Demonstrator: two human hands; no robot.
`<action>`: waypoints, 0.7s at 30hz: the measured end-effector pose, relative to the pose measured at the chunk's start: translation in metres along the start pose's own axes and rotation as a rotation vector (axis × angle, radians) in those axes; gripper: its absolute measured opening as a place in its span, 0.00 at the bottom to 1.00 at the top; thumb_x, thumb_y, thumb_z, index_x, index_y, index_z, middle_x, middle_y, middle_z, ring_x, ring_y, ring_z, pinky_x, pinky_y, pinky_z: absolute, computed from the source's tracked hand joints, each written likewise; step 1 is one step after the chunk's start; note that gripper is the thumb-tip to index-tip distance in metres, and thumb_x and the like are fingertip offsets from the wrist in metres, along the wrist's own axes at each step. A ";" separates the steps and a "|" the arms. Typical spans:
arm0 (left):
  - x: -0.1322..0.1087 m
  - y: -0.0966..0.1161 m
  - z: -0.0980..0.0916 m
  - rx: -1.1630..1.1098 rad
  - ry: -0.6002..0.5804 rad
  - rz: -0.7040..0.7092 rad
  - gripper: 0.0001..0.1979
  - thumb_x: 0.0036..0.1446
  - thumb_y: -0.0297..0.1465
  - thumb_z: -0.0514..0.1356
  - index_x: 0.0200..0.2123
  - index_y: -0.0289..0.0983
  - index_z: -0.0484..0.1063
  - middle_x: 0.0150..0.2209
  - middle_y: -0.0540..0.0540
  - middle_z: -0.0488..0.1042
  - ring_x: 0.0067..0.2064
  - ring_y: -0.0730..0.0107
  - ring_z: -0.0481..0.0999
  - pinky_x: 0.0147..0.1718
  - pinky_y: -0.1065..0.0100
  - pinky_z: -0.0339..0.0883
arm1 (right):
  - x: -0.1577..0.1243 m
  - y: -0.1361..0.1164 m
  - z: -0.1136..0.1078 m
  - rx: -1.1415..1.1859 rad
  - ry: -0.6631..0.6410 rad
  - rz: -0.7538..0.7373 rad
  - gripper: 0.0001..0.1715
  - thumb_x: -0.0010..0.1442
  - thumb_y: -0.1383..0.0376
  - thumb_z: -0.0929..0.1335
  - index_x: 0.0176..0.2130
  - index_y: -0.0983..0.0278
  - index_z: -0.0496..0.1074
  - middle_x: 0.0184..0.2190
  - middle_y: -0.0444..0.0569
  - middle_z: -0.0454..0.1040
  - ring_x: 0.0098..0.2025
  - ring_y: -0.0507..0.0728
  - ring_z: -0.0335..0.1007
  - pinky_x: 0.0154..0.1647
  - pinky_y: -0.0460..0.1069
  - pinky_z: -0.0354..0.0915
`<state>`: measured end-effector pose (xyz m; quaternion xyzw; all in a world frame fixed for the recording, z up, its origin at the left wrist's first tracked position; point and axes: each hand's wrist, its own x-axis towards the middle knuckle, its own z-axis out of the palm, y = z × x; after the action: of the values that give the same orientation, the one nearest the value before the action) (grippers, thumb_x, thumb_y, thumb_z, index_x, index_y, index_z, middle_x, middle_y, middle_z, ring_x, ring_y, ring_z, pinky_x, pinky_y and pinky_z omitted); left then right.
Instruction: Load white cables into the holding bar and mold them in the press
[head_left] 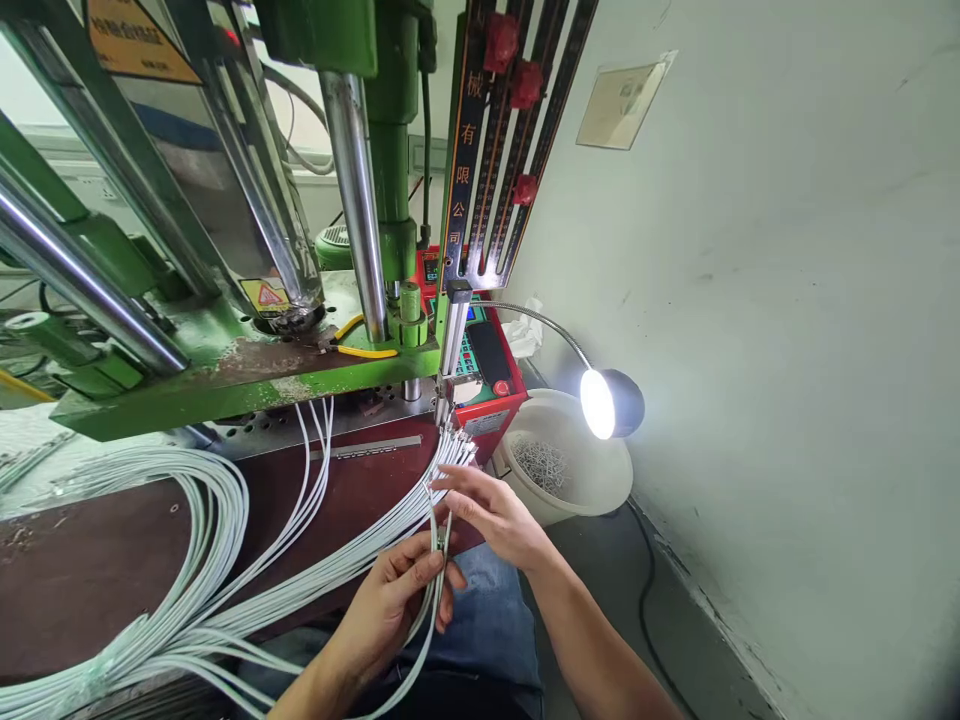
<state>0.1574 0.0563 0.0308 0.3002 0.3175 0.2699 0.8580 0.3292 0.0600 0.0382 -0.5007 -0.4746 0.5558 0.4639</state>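
My left hand [401,590] is closed around a few thin white cables [426,640], which loop down below it over my lap. Their upper ends stand up from its fingers, with a small metallic-looking piece between them. Just above, my right hand [499,515] has its fingers stretched out and slightly apart. Its fingertips are at the cable tips; whether they touch is hard to tell. Behind both hands, a bundle of white cables [352,545] lies across the dark red table [97,560], its metal-tipped ends gathered beside the red control box [487,410].
A green press [247,370] stands over the table, with yellow-handled pliers [367,352] on its plate. A lit lamp [611,403] on a bendy neck hangs over a white bucket [600,480] of small scrap. The wall [787,300] rises on the right.
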 end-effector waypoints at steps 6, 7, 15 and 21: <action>0.002 0.005 -0.002 -0.025 -0.011 0.008 0.11 0.55 0.36 0.64 0.33 0.32 0.76 0.26 0.45 0.74 0.25 0.73 0.69 0.24 0.71 0.63 | -0.018 -0.014 0.004 -0.462 0.202 -0.266 0.14 0.63 0.60 0.68 0.46 0.62 0.77 0.29 0.46 0.72 0.31 0.52 0.68 0.34 0.47 0.66; 0.002 0.005 -0.003 -0.016 -0.013 0.007 0.11 0.55 0.36 0.64 0.32 0.32 0.75 0.26 0.46 0.74 0.25 0.74 0.69 0.25 0.71 0.63 | -0.021 -0.015 0.005 -0.519 0.138 -0.252 0.15 0.63 0.60 0.68 0.47 0.61 0.76 0.28 0.46 0.73 0.30 0.52 0.68 0.33 0.47 0.65; 0.005 0.001 -0.007 0.018 -0.035 -0.053 0.11 0.54 0.37 0.65 0.32 0.34 0.73 0.29 0.46 0.75 0.25 0.74 0.70 0.26 0.70 0.65 | -0.025 -0.012 0.011 -0.716 -0.006 -0.164 0.08 0.61 0.63 0.67 0.40 0.61 0.76 0.26 0.45 0.76 0.30 0.55 0.71 0.33 0.48 0.63; 0.002 0.002 -0.002 0.041 -0.019 -0.006 0.13 0.57 0.40 0.61 0.36 0.34 0.70 0.27 0.46 0.76 0.22 0.71 0.72 0.24 0.69 0.64 | -0.025 -0.016 0.010 -0.463 0.109 -0.103 0.07 0.58 0.61 0.70 0.35 0.62 0.76 0.26 0.44 0.75 0.28 0.52 0.69 0.29 0.46 0.64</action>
<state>0.1568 0.0596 0.0302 0.3193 0.3155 0.2578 0.8556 0.3216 0.0370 0.0574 -0.5980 -0.5884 0.3802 0.3894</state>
